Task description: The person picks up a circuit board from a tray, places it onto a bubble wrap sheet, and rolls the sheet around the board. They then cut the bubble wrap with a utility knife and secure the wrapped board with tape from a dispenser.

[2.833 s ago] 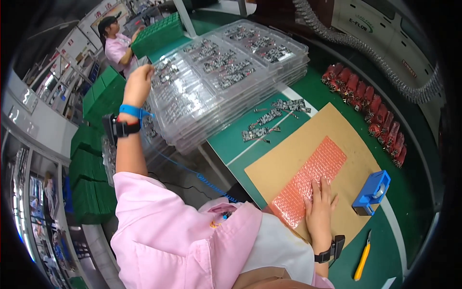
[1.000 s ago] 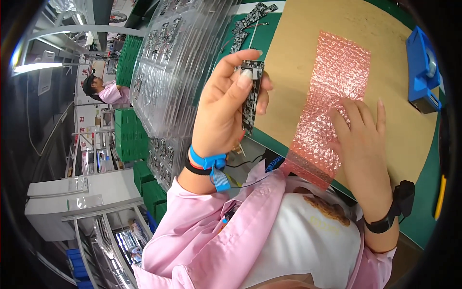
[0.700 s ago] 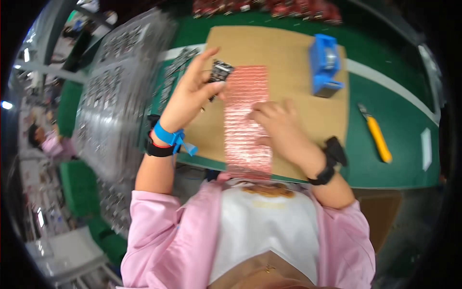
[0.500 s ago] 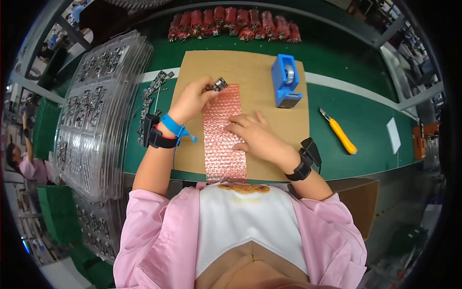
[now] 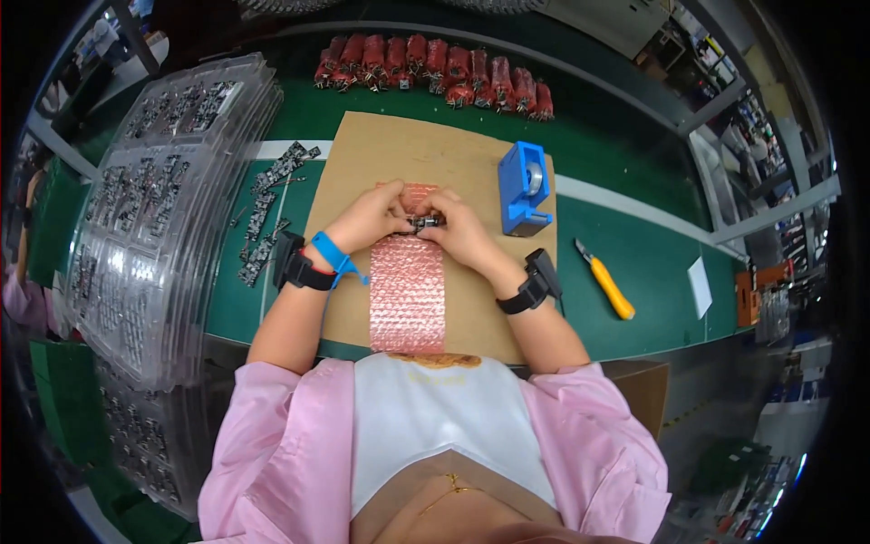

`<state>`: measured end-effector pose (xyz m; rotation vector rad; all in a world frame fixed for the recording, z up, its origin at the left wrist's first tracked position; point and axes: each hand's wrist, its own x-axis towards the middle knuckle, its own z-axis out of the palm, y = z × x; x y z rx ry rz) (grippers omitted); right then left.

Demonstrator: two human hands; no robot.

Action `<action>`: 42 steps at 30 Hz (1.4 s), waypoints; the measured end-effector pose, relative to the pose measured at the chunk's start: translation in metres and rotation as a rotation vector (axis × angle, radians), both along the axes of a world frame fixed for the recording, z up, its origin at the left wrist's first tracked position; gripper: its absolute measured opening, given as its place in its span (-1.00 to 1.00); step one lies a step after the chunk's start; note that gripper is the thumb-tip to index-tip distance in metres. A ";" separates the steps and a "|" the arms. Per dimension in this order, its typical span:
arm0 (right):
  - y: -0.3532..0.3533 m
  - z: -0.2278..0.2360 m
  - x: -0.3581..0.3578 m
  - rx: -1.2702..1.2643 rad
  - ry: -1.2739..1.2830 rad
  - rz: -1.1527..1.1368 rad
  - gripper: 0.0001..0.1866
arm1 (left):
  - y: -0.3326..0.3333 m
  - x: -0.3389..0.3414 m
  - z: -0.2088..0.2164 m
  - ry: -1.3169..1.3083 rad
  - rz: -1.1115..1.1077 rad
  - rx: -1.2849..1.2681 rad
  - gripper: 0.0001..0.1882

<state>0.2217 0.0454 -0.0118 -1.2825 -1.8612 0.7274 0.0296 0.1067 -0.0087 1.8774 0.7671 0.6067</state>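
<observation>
My left hand [image 5: 373,218] and right hand [image 5: 460,228] cover ends of board [image 5: 423,223]; its parts too small to tell. Hands also hide bit of bubble wrap [image 5: 408,299]. Co-worker [image 5: 27,304] cut by dark left rim. Hose [image 5: 494,4] cut by top edge. Carton [image 5: 642,390] partly behind my sleeve [image 5: 589,426].

Bubble wrap [image 5: 408,295] pink, row-patterned; cardboard [image 5: 439,150] tan; dispenser [image 5: 514,190] blue.
</observation>
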 end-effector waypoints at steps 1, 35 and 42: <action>0.000 -0.004 -0.002 0.049 0.011 0.013 -0.70 | 0.000 -0.005 -0.001 -0.011 0.014 -0.003 -0.77; 0.035 -0.014 -0.008 -0.133 -0.153 -0.392 -0.83 | 0.069 0.029 -0.014 0.351 0.153 0.539 -0.84; 0.029 -0.022 -0.012 -0.049 -0.281 -0.456 -0.80 | 0.051 0.044 -0.010 0.446 0.255 0.652 -0.92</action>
